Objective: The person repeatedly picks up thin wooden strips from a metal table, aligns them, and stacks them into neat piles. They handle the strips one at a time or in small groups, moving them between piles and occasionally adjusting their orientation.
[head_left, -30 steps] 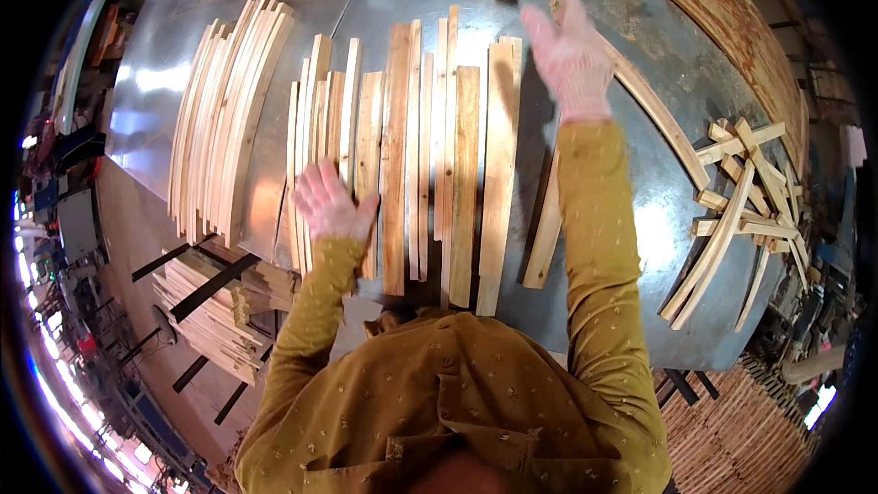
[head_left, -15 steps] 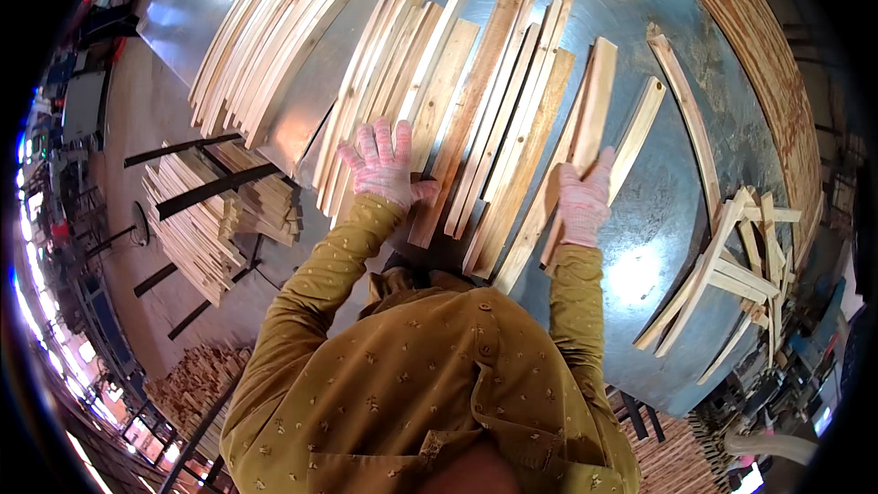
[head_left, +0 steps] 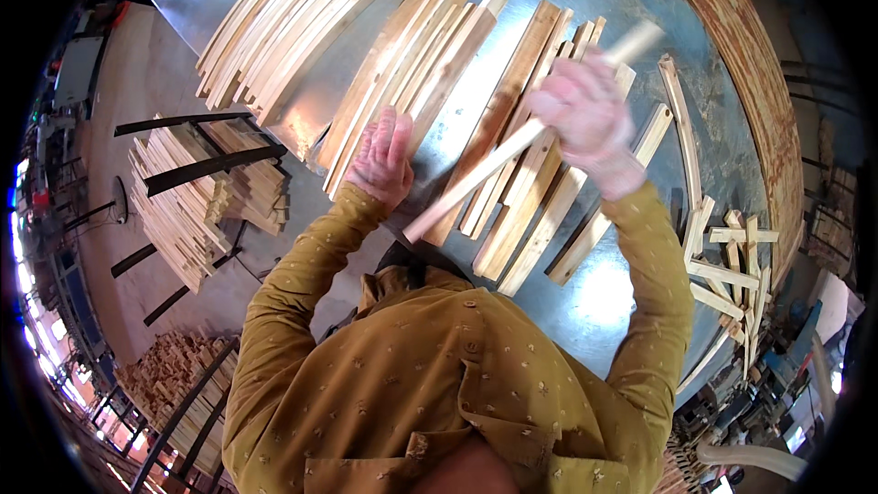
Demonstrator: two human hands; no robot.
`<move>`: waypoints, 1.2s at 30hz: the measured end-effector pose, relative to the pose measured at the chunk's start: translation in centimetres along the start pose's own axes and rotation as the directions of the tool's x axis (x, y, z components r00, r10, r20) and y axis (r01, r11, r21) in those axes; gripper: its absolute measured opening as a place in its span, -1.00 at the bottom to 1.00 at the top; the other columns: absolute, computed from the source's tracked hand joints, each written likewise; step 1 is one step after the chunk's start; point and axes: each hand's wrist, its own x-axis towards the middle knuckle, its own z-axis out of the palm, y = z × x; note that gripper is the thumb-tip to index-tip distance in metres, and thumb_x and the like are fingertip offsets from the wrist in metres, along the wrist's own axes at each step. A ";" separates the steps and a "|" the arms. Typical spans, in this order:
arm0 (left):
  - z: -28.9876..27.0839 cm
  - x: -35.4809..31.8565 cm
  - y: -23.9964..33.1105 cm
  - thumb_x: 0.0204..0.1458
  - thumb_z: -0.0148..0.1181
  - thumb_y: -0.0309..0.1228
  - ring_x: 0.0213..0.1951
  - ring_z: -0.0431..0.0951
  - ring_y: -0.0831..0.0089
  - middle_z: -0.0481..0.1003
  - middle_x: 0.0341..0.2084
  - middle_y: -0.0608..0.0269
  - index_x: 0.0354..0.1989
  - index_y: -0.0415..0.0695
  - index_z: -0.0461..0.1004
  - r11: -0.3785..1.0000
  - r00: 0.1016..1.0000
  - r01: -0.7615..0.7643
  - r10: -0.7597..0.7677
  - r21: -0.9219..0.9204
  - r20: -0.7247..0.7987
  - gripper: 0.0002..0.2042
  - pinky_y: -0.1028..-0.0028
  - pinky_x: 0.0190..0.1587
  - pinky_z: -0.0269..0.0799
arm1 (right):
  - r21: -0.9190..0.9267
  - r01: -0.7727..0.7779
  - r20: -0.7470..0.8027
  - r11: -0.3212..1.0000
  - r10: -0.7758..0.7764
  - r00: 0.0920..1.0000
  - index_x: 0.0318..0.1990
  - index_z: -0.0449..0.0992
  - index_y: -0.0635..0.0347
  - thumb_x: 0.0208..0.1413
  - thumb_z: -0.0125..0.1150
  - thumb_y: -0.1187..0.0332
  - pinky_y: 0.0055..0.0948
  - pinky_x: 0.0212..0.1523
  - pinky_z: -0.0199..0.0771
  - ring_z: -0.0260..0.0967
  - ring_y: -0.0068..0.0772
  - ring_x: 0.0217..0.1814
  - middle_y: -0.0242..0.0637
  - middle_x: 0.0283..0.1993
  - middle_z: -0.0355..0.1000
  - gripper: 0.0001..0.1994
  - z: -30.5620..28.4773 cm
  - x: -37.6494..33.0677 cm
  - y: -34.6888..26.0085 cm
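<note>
My right hand (head_left: 590, 119), in a pinkish glove, grips a pale wooden strip (head_left: 485, 169) near its upper part. The strip slants above the other pieces and is blurred at its far end. With fingers stretched, my gloved left hand (head_left: 380, 163) rests at the near ends of a left group of wooden strips (head_left: 416, 50). A second group of strips (head_left: 512, 91) lies partly under the held strip and my right hand. Just right of that group, a single strip (head_left: 617, 187) lies on the metal table (head_left: 549, 311).
Long strips (head_left: 274, 27) are stacked at far left. At right lie one separate strip (head_left: 681, 128) and a jumbled heap of short pieces (head_left: 732, 270), beside a worn wooden board (head_left: 764, 101). A black-armed rack (head_left: 215, 169) holding more strips stands left of the table.
My right hand has lifted a strip and swung it left across the middle group, tilting it. The left strips now sit closer together, with a gap between them and the middle group.
</note>
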 end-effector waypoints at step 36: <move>1.5 3.1 12.2 0.05 0.35 -0.28 0.36 0.18 -0.10 0.13 0.33 -0.29 0.42 -0.29 0.00 0.830 0.966 -0.089 0.206 -0.550 0.154 -0.16 0.14 0.34 0.22 | -0.537 -0.807 0.186 -0.246 0.899 -0.397 0.36 0.13 0.21 0.06 0.31 0.08 -0.03 0.25 0.33 0.19 0.16 0.35 0.14 0.31 0.20 -0.23 -1.6 -22.5 -18.3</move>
